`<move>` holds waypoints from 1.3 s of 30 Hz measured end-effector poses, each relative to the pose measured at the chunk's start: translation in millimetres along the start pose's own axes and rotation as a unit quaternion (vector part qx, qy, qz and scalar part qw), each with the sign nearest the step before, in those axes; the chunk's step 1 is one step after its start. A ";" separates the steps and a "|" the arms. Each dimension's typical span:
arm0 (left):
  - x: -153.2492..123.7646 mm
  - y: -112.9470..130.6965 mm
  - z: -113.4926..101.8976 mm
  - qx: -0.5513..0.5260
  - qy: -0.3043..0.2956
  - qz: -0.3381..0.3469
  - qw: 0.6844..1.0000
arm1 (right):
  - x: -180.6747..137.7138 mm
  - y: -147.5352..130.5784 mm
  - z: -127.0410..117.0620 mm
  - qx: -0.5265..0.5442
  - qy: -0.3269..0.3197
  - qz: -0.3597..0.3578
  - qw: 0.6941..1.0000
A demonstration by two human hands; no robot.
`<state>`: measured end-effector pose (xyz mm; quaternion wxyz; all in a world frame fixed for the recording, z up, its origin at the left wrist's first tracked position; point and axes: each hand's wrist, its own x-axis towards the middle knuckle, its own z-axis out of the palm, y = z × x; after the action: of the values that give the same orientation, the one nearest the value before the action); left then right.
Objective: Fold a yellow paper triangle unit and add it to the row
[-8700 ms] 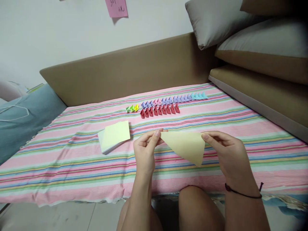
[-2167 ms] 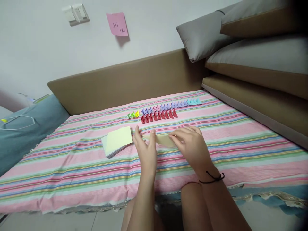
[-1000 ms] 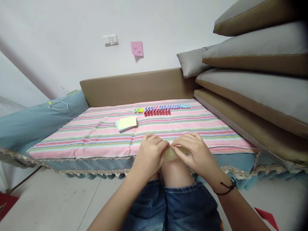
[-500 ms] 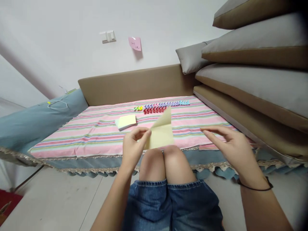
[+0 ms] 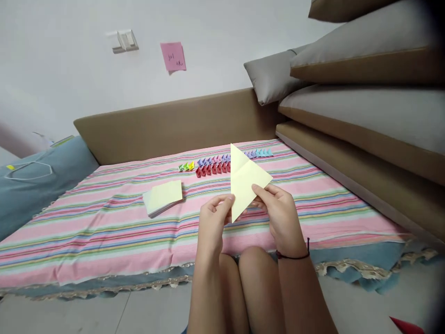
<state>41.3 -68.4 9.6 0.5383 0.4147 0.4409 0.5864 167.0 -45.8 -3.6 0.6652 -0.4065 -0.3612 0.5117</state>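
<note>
A pale yellow sheet of paper [image 5: 245, 178], triangular in outline with a crease across it, is held up above the striped cloth. My left hand [image 5: 216, 218] pinches its lower left edge between thumb and fingers. On the lower right edge, the thumb of my right hand [image 5: 278, 211] lies on the front, with the fingers behind the paper. To the left rests a stack of paper sheets [image 5: 163, 197], yellow on top. Behind the held sheet stand rows of small folded paper pieces: red ones [image 5: 209, 170], green and yellow ones [image 5: 187, 166], purple and blue ones [image 5: 262, 153].
Pink striped cloth [image 5: 114, 222] covers the seat, with a brown backrest [image 5: 167, 125] behind. Large cushions [image 5: 361, 111] are piled at the right. A pink note [image 5: 173, 56] and a switch [image 5: 125, 41] are on the wall. A blue armrest [image 5: 45, 181] lies left.
My right hand has come in from the right and now grips the sheet. The sheet has turned and shows a triangle outline. The view has shifted.
</note>
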 end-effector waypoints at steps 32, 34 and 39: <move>2.2 -43.1 -23.9 -0.038 0.058 0.222 0.973 | 1.9 41.9 -61.6 -0.310 -0.096 -0.182 0.928; 2.8 -43.8 -23.9 -0.056 0.045 0.224 0.972 | 0.1 42.2 -60.6 -0.316 -0.078 -0.220 0.920; 5.1 -42.4 -20.1 -0.111 0.052 0.229 0.966 | -6.2 38.3 -52.3 -0.324 -0.030 -0.287 0.901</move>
<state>32.8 -63.4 -36.6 0.4084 0.4113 0.2937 0.7601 197.8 -55.2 -60.3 0.6035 -0.4631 -0.6278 0.1653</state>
